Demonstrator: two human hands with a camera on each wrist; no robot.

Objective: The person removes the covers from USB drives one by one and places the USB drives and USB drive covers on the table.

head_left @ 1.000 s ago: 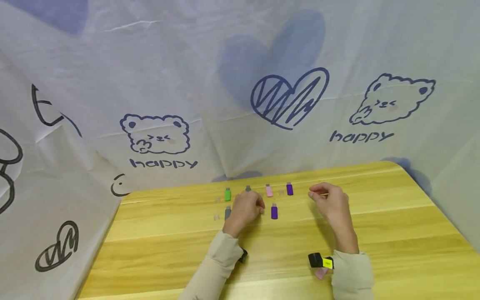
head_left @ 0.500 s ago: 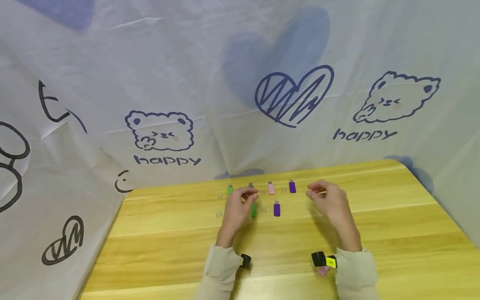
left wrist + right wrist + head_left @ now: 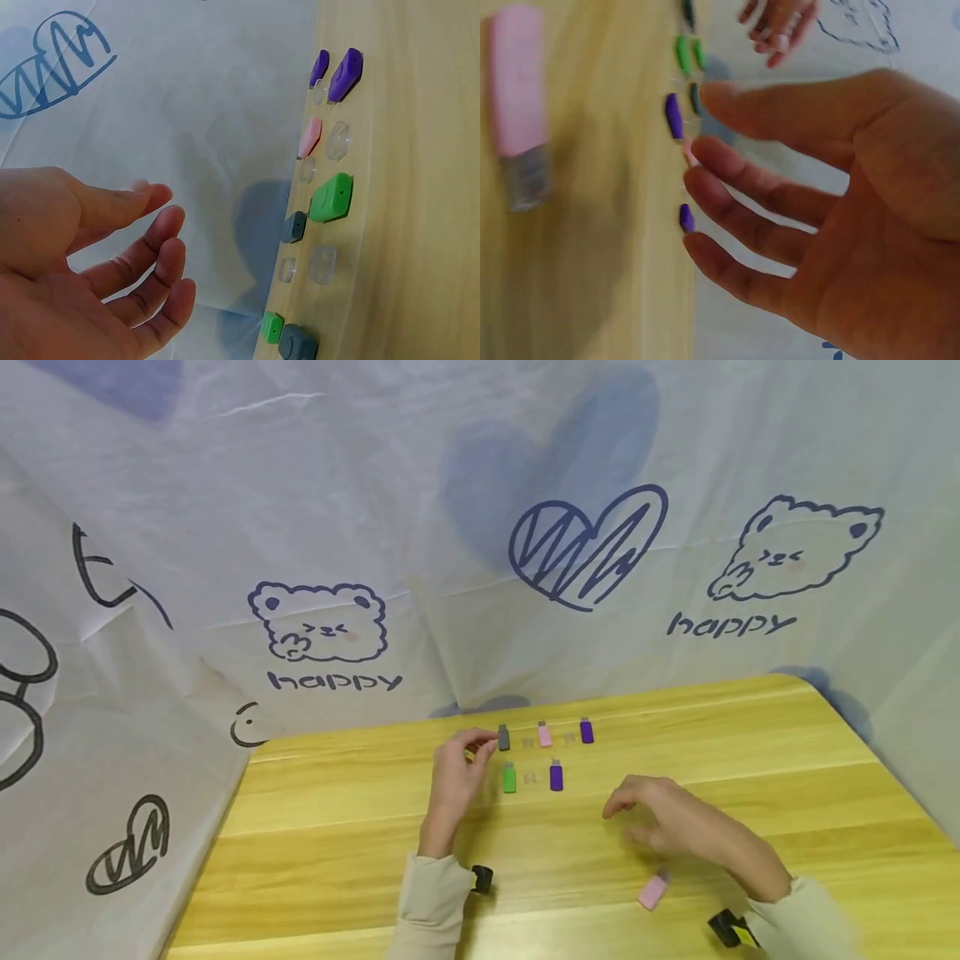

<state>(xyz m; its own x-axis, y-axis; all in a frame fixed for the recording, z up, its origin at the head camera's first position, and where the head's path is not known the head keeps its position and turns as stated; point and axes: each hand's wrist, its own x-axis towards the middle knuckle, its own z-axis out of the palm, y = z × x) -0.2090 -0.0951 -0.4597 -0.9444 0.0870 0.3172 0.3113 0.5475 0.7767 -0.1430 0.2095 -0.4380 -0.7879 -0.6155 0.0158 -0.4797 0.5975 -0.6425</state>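
Observation:
My left hand (image 3: 455,777) hovers over the left end of two rows of USB sticks, fingers loosely bent and holding nothing. It hides a green stick (image 3: 272,328) and a grey stick (image 3: 298,343) from the head view. To its right lie a second grey stick (image 3: 503,738), a pink stick (image 3: 544,735) and a purple stick (image 3: 587,731) in the back row. The front row shows another green stick (image 3: 509,778) and another purple stick (image 3: 556,776). My right hand (image 3: 678,818), slightly blurred, hovers with relaxed fingers above a separate pink USB stick (image 3: 653,892), not touching it.
Small clear pieces (image 3: 322,265) lie between the sticks in each row. The wooden table (image 3: 337,827) ends at the back against a white printed cloth (image 3: 450,527), which also hangs at the left. A black wrist camera (image 3: 729,928) sits at my right cuff.
My left hand has lifted off the rows and shifted left. The right hand has come down toward the near side and turned, uncovering the lone pink USB stick. The sticks appear unmoved.

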